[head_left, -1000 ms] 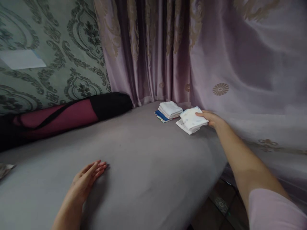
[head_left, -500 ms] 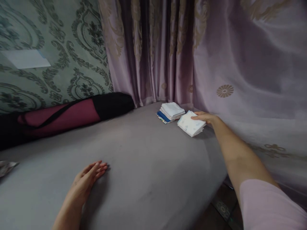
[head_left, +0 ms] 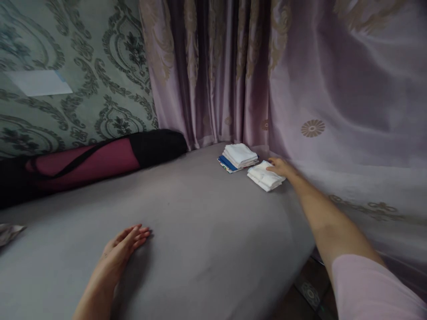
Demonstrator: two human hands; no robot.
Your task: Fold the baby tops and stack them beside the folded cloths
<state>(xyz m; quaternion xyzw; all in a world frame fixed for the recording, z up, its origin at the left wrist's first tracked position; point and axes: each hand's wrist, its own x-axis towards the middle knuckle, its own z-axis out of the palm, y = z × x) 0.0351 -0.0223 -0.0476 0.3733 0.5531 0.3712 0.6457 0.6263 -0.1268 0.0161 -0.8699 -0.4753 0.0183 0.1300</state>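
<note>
My right hand (head_left: pixel 282 168) reaches to the far right of the bed, its thumb and fingers closed on the right-hand edge of a folded white cloth (head_left: pixel 263 172). That cloth lies on top of a small white folded pile. Just left of it sits a second stack, with white folded cloths (head_left: pixel 239 154) above a blue folded cloth (head_left: pixel 228 162) and a patterned one at the bottom. My left hand (head_left: pixel 122 249) rests at the lower left on the grey sheet (head_left: pixel 187 231), open, its fingers loosely stretched with nothing in them.
A long black and maroon bag (head_left: pixel 90 158) lies along the patterned wall. Purple curtains (head_left: pixel 213 71) hang behind the stacks and down the right side. A crumpled cloth-like item (head_left: pixel 10 233) is at the left edge. Dark tiled floor (head_left: pixel 308 284) shows beyond the bed's right edge.
My right hand has lowered the white cloth onto the white pile and lined it up there. My left hand has stayed in place. The view has shifted slightly left.
</note>
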